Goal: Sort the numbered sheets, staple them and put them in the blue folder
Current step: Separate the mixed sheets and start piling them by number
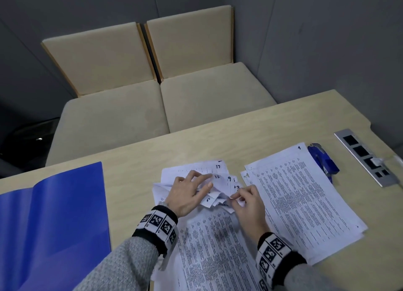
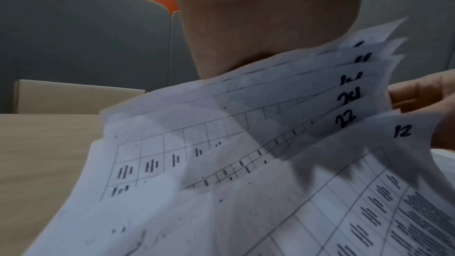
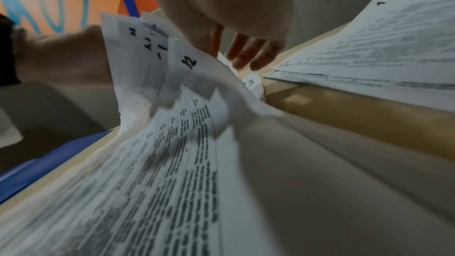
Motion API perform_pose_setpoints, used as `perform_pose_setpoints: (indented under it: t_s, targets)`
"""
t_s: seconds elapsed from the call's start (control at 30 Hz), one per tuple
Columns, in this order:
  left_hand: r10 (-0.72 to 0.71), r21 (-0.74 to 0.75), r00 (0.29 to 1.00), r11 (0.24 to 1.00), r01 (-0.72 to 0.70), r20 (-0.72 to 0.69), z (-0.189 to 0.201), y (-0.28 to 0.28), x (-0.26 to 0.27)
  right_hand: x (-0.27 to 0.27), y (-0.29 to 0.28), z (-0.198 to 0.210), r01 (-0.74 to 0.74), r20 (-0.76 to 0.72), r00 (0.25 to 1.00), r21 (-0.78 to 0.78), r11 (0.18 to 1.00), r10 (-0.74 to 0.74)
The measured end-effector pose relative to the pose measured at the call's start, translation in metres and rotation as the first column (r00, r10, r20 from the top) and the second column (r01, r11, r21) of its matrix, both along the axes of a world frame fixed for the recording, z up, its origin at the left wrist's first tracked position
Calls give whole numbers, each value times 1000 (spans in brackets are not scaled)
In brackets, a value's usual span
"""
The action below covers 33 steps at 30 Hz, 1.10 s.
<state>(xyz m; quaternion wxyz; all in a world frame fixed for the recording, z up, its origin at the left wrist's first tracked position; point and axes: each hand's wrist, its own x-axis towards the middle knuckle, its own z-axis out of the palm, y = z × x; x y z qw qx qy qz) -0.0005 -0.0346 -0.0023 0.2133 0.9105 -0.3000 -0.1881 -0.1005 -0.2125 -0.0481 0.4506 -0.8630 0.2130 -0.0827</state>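
Note:
A loose stack of numbered sheets (image 1: pixel 211 247) lies on the table before me, its top corners fanned and lifted. My left hand (image 1: pixel 196 188) holds the raised corners back, with 17, 13 and 9 showing beside its fingers. In the left wrist view the fan shows 22 and sheet 12 (image 2: pixel 401 131). My right hand (image 1: pixel 239 198) pinches a sheet corner at the fan's right edge, near sheet 3 (image 3: pixel 251 83). A second pile (image 1: pixel 305 199) topped by sheet 1 lies to the right. The blue stapler (image 1: pixel 322 159) sits behind that pile. The blue folder (image 1: pixel 54 214) lies open at the left.
A metal socket strip (image 1: pixel 366 157) with a plugged cable is set into the table's right end. Two beige chairs (image 1: pixel 152 107) stand beyond the far edge, against grey walls. Bare tabletop (image 1: pixel 135 181) separates folder and sheets.

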Motion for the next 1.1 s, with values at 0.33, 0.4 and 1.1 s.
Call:
perform_pose_setpoints:
  t_s: [0.33,0.4,1.1]
  targets:
    - [-22,62,998,998,19,55,-9,5,-2,-1,-2,10,77,-88,995,474,877,-40]
    - [-10,67,997,998,5,82,-10,5,-3,8,-18,-2,197,-182,971,262,945,-152]
    - [-73,104,984,993,56,162,1,-24,14,0,-9,10,62,-178,984,304,951,-7]
